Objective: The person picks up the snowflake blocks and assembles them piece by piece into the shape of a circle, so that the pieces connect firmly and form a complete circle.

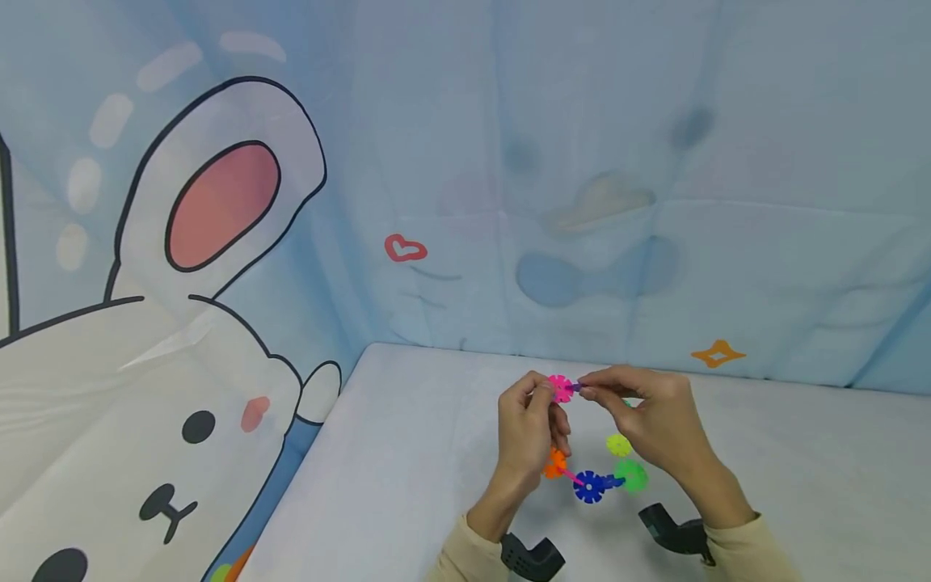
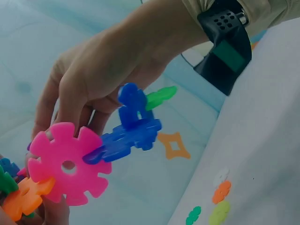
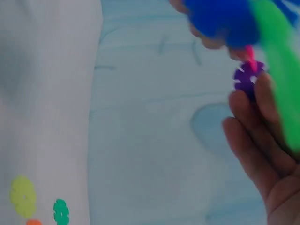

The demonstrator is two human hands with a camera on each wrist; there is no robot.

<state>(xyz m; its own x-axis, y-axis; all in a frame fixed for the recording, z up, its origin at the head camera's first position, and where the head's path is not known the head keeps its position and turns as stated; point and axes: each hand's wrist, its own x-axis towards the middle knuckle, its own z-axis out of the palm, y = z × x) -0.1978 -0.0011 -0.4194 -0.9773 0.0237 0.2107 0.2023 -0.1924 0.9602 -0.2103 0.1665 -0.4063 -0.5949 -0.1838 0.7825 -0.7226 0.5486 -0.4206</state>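
Linked plastic snowflake discs hang in a chain between both hands. In the head view my left hand [image 1: 525, 424] pinches a pink disc [image 1: 562, 389] at the chain's upper end. Facing it, my right hand [image 1: 658, 416] pinches a purple disc [image 1: 577, 387] whose edge meets the pink one. Below hang an orange disc [image 1: 556, 462], a blue disc [image 1: 589, 487] and a green disc [image 1: 631, 475]. Closer up in the left wrist view are a large pink disc [image 2: 70, 164] and blue discs [image 2: 131, 136]. The right wrist view shows the purple disc [image 3: 247, 78] at the right fingertips.
Loose discs lie on the white table [image 1: 407, 453], among them a yellow-green disc [image 2: 219, 213], an orange disc [image 2: 221, 191] and a green disc [image 2: 193, 215]. A printed blue curtain [image 1: 451, 162] stands behind the table and at its left. Black wrist cameras sit on both forearms.
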